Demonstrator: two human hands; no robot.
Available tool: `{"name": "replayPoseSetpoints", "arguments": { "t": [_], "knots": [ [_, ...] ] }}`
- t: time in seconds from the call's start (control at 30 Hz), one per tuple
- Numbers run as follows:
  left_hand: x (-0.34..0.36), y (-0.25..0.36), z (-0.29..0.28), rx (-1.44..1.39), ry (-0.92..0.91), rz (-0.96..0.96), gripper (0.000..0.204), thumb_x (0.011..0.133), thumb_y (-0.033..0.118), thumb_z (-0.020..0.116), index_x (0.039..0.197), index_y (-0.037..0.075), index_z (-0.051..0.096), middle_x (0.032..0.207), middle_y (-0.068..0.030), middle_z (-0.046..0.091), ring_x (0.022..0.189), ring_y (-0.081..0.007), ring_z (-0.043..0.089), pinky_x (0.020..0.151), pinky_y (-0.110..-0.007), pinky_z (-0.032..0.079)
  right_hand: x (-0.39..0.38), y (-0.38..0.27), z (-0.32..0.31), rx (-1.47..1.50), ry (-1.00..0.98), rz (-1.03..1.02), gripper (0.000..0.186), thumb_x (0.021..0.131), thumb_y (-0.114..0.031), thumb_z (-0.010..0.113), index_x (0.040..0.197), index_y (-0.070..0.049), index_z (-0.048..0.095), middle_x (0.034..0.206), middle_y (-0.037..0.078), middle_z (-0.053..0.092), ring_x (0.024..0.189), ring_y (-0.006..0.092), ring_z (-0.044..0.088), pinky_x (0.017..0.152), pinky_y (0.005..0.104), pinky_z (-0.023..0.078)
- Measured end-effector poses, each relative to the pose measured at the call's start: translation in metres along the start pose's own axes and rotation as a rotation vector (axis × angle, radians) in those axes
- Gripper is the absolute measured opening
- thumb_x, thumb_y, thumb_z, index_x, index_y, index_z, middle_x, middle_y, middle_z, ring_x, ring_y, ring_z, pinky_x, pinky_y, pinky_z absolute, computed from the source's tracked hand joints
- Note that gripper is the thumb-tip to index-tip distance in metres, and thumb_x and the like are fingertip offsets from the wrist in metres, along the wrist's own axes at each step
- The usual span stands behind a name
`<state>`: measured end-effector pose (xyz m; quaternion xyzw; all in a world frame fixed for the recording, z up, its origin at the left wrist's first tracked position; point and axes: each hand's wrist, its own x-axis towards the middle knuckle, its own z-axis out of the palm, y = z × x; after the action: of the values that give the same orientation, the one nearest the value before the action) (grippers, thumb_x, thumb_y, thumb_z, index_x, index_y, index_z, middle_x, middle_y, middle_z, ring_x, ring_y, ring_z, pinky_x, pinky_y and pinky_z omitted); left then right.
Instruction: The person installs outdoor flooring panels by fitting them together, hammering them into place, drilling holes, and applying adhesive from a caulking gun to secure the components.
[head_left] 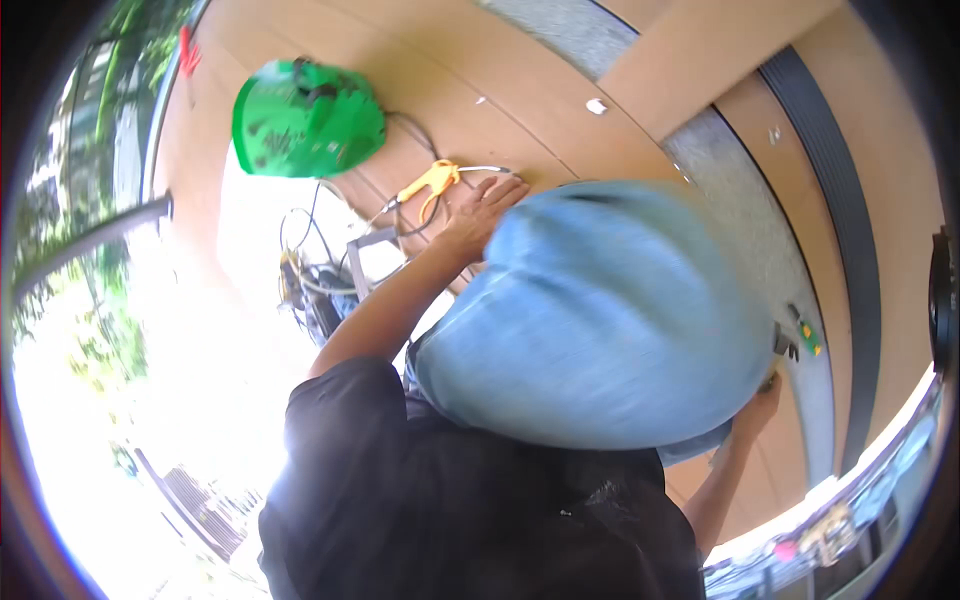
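Observation:
My left hand [485,210] rests with fingers out on the tan boards [530,90] beside my denim-clad leg [610,310]. Just behind it lie a yellow air blow gun [438,178] and dark hoses. My right hand [760,405] is at the right side of the leg, fingers curled near a small dark object [768,385]; whether it grips this is unclear. To its upper right a green and yellow hand tool [808,338] lies on the grey strip, near some dark parts [785,345].
A green bucket-like container [300,120] stands at upper left, near a red tool [188,52] at the edge. Tangled hoses and metal gear [320,290] lie below it. A long black strip [830,170] and a loose board [700,50] lie right. Railing and greenery show at far left.

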<state>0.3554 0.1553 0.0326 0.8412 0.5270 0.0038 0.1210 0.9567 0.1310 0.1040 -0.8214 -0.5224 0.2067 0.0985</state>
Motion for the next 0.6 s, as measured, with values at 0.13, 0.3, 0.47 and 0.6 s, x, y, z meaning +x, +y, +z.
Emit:
{"name": "replayPoseSetpoints", "arguments": {
  "t": [0.13,0.3,0.47,0.6],
  "knots": [
    [-0.078,0.007,-0.018,-0.16,0.112,-0.25,0.04,0.086,0.008,0.068,0.125,0.018,0.071,0.135,-0.0053,0.067,0.135,-0.0238,0.057,0.113,-0.044,0.039,0.016,0.003,0.003,0.064,0.001,-0.09,0.05,0.1,-0.042,0.068,0.119,0.004,0.065,0.107,0.024,0.071,0.097,0.0394,0.067,0.087,0.0467,0.052],
    [-0.154,-0.059,-0.058,0.014,0.275,-0.554,0.038,0.086,0.004,0.066,0.12,0.02,0.074,0.124,-0.0045,0.07,0.118,-0.0254,0.066,0.099,-0.044,0.047,0.021,0.014,-0.005,-0.009,-0.05,-0.01,0.055,0.099,-0.046,0.067,0.121,0.005,0.067,0.111,0.024,0.072,0.102,0.0407,0.068,0.091,0.0474,0.051],
    [-0.136,-0.19,-0.162,0.29,0.798,-1.046,0.037,0.092,0.013,0.063,0.129,0.011,0.069,0.125,-0.0156,0.072,0.116,-0.0369,0.067,0.101,-0.049,0.05,0.019,0.02,-0.002,-0.002,0.017,-0.072,0.055,0.097,-0.044,0.068,0.123,0.004,0.068,0.109,0.024,0.072,0.1,0.0409,0.068,0.09,0.0495,0.051],
    [-0.119,-0.26,-0.105,-0.348,-0.389,-0.925,0.026,0.097,0.022,0.06,0.1,0.002,0.078,0.093,-0.0205,0.079,0.083,-0.033,0.079,0.071,-0.043,0.062,0.025,0.018,-0.003,-0.062,-0.048,0.052,0.059,0.098,-0.043,0.067,0.129,0.007,0.065,0.119,0.027,0.071,0.108,0.0436,0.068,0.094,0.0493,0.052]
  ]
}}
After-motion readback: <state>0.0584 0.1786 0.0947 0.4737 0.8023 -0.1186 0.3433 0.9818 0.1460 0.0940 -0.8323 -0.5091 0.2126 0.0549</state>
